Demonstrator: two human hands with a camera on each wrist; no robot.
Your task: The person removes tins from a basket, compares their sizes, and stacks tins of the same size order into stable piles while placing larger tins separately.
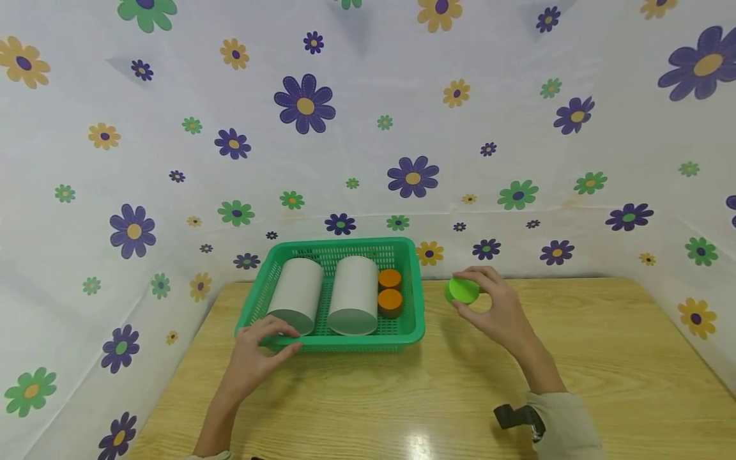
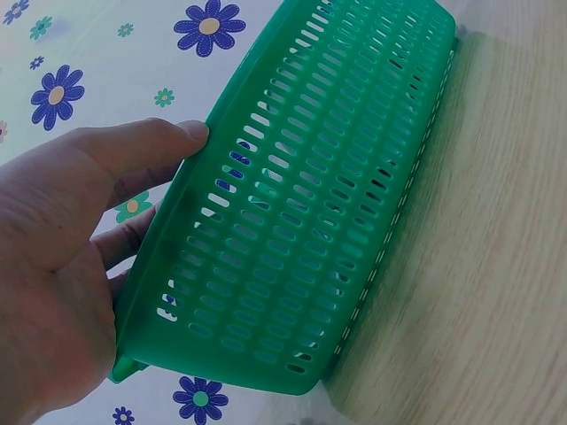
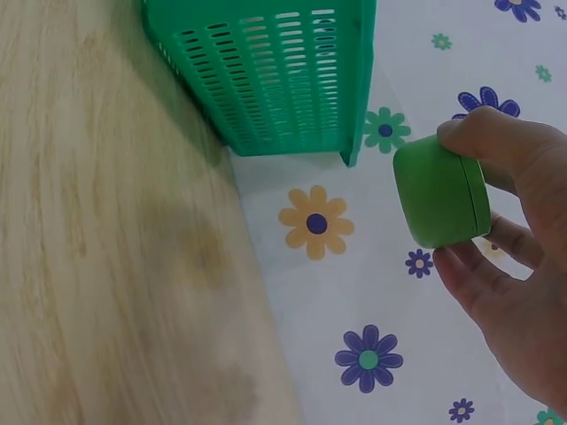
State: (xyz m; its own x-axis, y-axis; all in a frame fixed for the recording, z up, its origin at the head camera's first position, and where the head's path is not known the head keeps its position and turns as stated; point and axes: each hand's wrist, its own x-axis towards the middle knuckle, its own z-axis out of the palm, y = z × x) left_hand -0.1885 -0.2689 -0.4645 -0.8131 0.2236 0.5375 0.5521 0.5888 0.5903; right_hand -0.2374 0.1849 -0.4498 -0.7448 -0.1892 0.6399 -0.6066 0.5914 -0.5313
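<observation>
A green plastic basket with slotted walls stands on the table. My left hand grips its near rim at the left corner, thumb outside and fingers over the inner side; the left wrist view shows the thumb on the rim. To the right of the basket, my right hand pinches a small round green container between thumb and fingers, held above the table. A seam near one end of the green container shows in the right wrist view.
Inside the basket lie two white cylinders, side by side. Two small orange round containers sit at its right end. Behind the wooden table hangs a white cloth printed with flowers. A dark strap is by the right sleeve.
</observation>
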